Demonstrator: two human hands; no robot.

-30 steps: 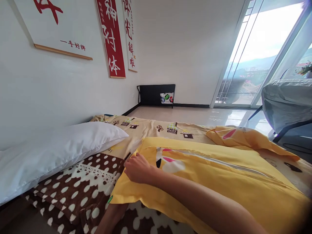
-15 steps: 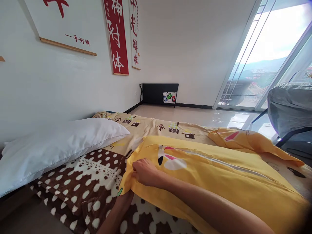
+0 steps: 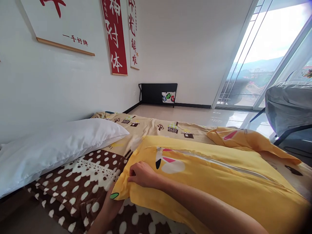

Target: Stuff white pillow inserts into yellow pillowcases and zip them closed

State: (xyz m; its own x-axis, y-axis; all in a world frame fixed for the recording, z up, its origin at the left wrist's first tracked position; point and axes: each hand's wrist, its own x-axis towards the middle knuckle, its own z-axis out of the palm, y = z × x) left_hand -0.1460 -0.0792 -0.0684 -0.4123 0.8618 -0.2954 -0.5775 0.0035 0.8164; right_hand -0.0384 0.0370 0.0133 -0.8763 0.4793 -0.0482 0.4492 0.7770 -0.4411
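A yellow pillowcase (image 3: 207, 182) with a cartoon print lies plumped out in front of me. A long slit along its top shows a strip of white inside. My right hand (image 3: 142, 174) has its fingers curled and closed on the cloth near the left end. From the lower left comes my left hand (image 3: 114, 198); its wrist shows, while the fingers are hidden beneath the pillowcase's left corner. I cannot see what they grip.
A white pillow (image 3: 63, 139) rests at the left on a patterned blanket (image 3: 80, 185). Another yellow cloth (image 3: 243, 139) lies crumpled at the right. Beyond are a black folded panel (image 3: 151, 94) against the wall and a grey-covered chair (image 3: 285, 107) at the right.
The pillowcase's left corner has been drawn slightly left and down, and my left wrist moved left with it. My right hand shifted a little left, still on the cloth.
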